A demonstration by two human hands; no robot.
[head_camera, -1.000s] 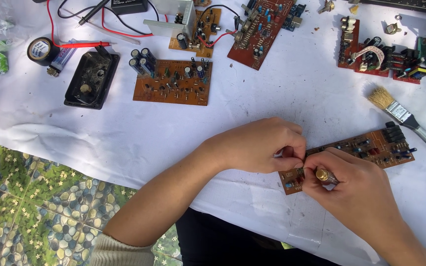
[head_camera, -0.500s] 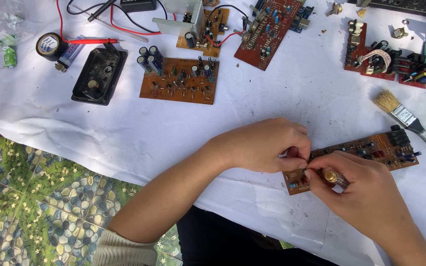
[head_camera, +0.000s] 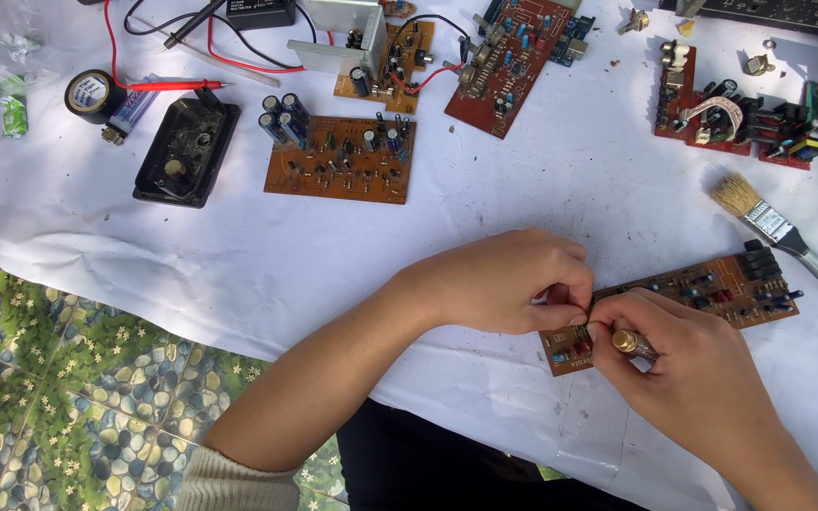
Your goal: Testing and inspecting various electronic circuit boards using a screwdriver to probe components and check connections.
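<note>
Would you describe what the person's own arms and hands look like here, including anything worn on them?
Both hands are bare: the left hand and right hand show no gloves, and no rings or watch can be seen. The left forearm is bare up to a cream ribbed knit sleeve pushed back near the elbow. The right arm leaves the frame uncovered.

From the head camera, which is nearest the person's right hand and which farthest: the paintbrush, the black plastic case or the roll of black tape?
Measured from the right hand:
1. The wooden-handled paintbrush with pale bristles, up and to its right on the white cloth.
2. The black rectangular plastic case, far across at upper left.
3. The roll of black tape, farther left, beyond the case.
</note>
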